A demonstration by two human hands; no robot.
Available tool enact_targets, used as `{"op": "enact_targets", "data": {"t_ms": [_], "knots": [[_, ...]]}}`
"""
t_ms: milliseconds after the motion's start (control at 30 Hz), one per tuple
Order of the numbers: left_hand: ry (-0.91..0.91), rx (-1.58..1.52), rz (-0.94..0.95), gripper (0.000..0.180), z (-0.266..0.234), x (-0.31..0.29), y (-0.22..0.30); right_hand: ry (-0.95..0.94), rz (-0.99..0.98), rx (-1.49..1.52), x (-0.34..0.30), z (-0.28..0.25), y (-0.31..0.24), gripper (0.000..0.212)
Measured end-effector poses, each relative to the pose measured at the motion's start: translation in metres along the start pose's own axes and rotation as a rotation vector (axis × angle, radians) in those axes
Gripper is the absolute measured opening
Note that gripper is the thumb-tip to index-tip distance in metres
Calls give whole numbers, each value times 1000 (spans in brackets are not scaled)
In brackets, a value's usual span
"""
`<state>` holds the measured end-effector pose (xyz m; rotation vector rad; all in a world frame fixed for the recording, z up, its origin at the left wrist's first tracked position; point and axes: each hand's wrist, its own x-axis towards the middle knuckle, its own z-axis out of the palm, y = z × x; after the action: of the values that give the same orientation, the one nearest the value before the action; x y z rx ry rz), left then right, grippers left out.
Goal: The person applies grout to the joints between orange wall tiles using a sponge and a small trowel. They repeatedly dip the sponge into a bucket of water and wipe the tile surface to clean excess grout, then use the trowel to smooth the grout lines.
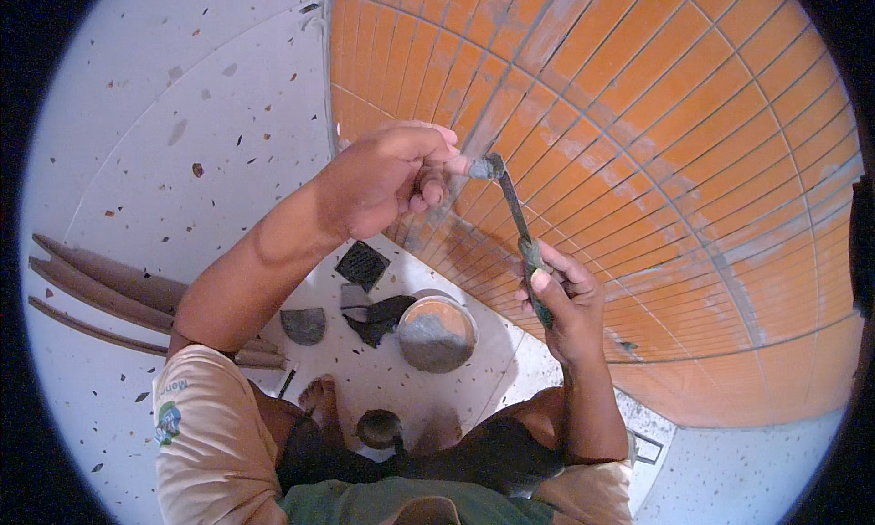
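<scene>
My right hand (567, 302) is closed round the handle of a narrow spatula (515, 201), its blade slanting up and left. A lump of grey paste (493, 166) sits at the blade's tip. My left hand (401, 174) reaches over from the left, one finger stretched to the tip, its end coated with grey paste. The other fingers of that hand are partly curled, with nothing seen in them. Both hands are in front of the orange tiled surface (638, 97), which has dark joint lines and greyish smears.
Below my hands, a round bowl (399, 341) of grey paste stands on the floor. Nearby lie a dark cloth (378, 320), a black square grate (363, 265) and a grey half-round pad (303, 326). Brown curved strips (100, 279) lie left; a dark cup (379, 427) is between my legs.
</scene>
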<state>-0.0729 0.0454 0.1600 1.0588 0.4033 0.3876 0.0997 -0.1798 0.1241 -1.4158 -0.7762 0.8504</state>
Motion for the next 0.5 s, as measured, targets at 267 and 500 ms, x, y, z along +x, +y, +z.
{"op": "enact_targets", "data": {"t_ms": [267, 500], "knots": [[108, -64, 86, 29, -12, -2, -3, 72, 21, -262, 8, 4, 6, 38], [768, 932, 903, 33, -54, 34, -57, 71, 33, -281, 5, 4, 7, 36]]}}
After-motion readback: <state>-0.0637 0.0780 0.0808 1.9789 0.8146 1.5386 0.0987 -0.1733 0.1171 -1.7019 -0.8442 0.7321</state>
